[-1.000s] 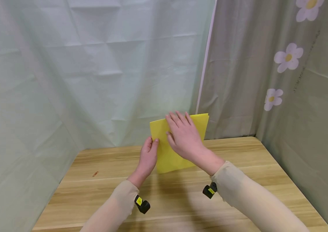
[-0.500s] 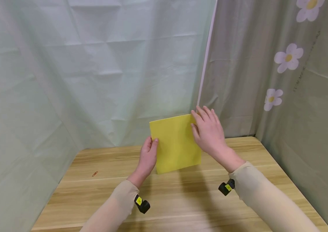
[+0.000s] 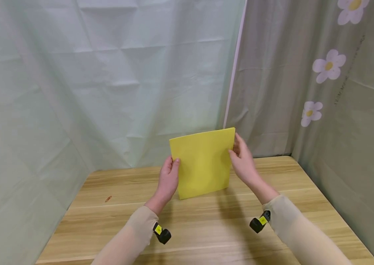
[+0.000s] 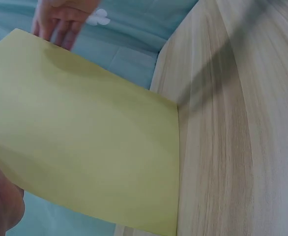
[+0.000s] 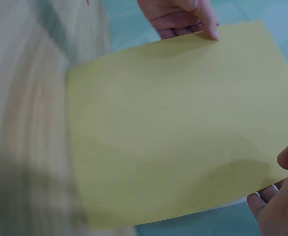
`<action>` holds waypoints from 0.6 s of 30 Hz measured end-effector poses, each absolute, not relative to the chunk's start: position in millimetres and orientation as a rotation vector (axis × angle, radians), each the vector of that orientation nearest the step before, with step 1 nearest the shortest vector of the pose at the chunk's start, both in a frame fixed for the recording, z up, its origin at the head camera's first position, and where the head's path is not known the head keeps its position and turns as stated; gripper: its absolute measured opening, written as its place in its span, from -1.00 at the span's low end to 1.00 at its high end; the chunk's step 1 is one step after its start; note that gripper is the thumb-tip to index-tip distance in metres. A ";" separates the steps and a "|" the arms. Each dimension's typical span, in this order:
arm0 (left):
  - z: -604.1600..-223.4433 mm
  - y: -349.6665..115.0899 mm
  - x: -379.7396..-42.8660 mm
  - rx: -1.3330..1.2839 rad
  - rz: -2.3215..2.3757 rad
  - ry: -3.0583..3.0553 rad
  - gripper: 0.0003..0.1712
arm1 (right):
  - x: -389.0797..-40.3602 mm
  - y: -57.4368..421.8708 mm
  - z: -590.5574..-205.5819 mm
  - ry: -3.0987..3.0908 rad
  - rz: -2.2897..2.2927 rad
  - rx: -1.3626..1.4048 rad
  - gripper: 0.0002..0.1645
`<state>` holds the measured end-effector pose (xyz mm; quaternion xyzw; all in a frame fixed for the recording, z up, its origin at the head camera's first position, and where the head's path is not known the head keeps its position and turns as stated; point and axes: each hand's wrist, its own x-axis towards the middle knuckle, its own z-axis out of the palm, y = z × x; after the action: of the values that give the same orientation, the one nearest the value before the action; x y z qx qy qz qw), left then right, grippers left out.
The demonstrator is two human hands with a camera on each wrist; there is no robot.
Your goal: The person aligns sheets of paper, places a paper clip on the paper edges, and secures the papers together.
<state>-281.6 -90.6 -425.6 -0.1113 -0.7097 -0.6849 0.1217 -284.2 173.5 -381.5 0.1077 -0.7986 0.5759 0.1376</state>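
A yellow sheet of paper, seemingly with more than one layer at its top right corner, is held upright over the table's middle. My left hand pinches its left edge, thumb in front and fingers behind. At the right edge my right hand holds it, with the thumb on the near face. The right wrist view shows the right hand's fingertips behind the paper and a pale strip under its edge. Whether the lower edge touches the table cannot be told.
A red paper clip lies on the wooden table at the left. Pale curtains hang behind and on both sides, with white flowers printed at the right. Both wrists carry small black cameras.
My right hand has slid flat across the sheet to the right, then come down to grip its right edge. The left hand has stayed at the left edge.
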 end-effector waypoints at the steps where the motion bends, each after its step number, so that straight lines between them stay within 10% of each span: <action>1: -425.5 -90.6 -281.6 -0.329 -2.003 -2.069 -0.60 | -284.2 173.5 -386.9 -2.301 1.698 0.298 -0.26; 18: -427.0 -90.0 -282.9 -0.370 -2.033 -2.084 -0.56 | -276.8 164.6 -464.3 -2.329 1.843 0.076 -0.59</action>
<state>-282.9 -90.0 -427.0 -0.1254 -0.7063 -0.6891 0.1032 -276.8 164.6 -464.3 0.0254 -0.7811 0.6180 0.0851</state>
